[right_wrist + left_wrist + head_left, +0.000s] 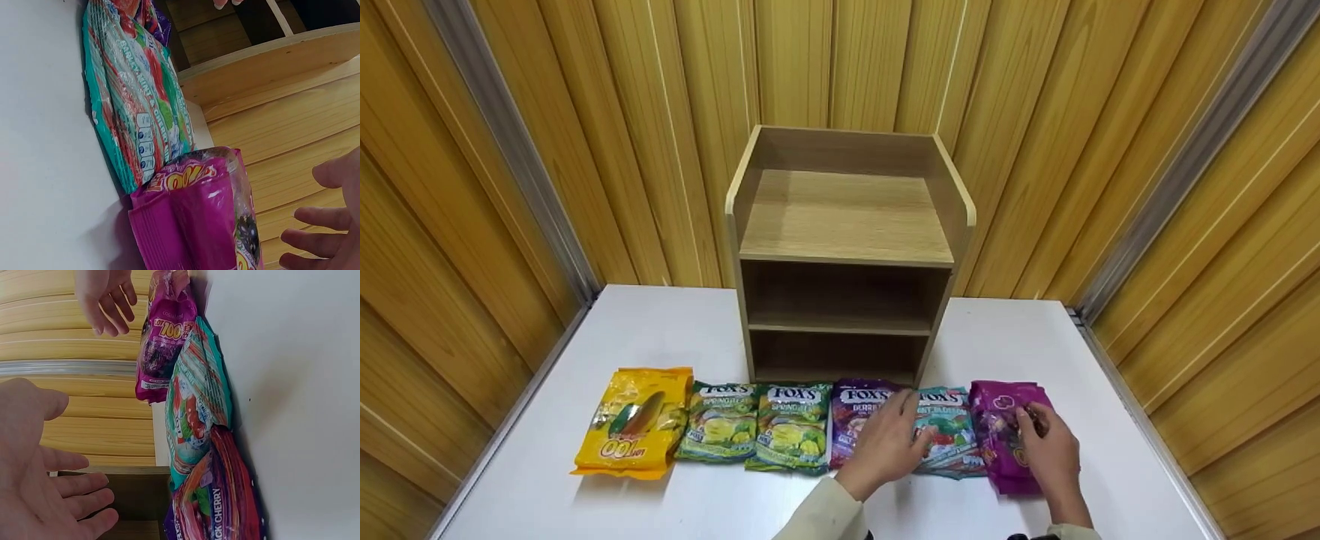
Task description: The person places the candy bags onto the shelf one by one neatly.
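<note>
A row of candy bags lies in front of a small wooden shelf. My left hand point(887, 444) hovers over the dark purple Fox's bag point(847, 416) and the edge of the teal Fox's bag point(949, 442), hiding part of both. In the left wrist view its fingers point(84, 486) spread loosely, apart from the bags. Above the magenta bag point(997, 469) at the row's right end is my right hand point(1054, 454). The right wrist view shows its fingers point(315, 242) relaxed beside that magenta bag point(197, 225), with a gap between them.
The wooden shelf point(847, 259) stands behind the bags with a top tray and two compartments. Two green Fox's bags point(720, 427) and a yellow bag point(637, 420) lie to the left on the white table point(735, 506). Wood-patterned walls point(607, 150) enclose the table.
</note>
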Motion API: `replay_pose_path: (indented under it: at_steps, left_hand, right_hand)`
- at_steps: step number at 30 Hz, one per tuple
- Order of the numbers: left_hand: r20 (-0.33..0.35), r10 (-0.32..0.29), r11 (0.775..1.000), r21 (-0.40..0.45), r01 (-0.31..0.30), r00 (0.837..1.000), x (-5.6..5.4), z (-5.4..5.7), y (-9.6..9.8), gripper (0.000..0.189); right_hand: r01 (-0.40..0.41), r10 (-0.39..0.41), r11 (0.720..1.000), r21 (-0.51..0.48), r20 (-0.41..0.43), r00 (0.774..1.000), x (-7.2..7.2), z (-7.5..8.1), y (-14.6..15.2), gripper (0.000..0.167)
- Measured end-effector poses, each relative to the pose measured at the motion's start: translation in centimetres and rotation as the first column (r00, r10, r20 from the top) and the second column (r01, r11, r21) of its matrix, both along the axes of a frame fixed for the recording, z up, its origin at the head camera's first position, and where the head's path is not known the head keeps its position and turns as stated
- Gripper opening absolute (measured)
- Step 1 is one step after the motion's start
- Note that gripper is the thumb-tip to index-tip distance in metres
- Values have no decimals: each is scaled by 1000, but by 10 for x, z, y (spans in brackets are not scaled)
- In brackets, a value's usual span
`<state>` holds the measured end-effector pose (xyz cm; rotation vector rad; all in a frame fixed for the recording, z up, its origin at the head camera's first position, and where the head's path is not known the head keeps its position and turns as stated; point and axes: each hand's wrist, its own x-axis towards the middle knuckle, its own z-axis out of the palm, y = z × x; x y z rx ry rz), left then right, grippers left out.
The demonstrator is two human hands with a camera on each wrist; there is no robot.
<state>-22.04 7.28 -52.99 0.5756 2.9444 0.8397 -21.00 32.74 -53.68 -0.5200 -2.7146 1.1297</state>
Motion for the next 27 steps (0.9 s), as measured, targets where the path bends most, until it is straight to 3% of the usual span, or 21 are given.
replay_pose_path:
  at_steps: [9,15,23,27]
  left_hand:
    - [10,-15,1000,23,15,1000,1,-7,8,65]
    - [59,-16,1000,22,15,998,4,-10,12,66]
    - [73,-46,999,22,44,996,6,-17,22,66]
    - [85,-45,999,22,43,995,6,-19,25,65]
  right_hand:
    - [-22,21,999,24,40,999,-3,-14,6,62]
    - [-16,16,1000,25,7,1000,-2,-19,8,56]
    - [35,-30,997,72,-74,997,-4,-25,15,50]
    - [46,-42,995,90,-46,998,-4,-26,18,56]
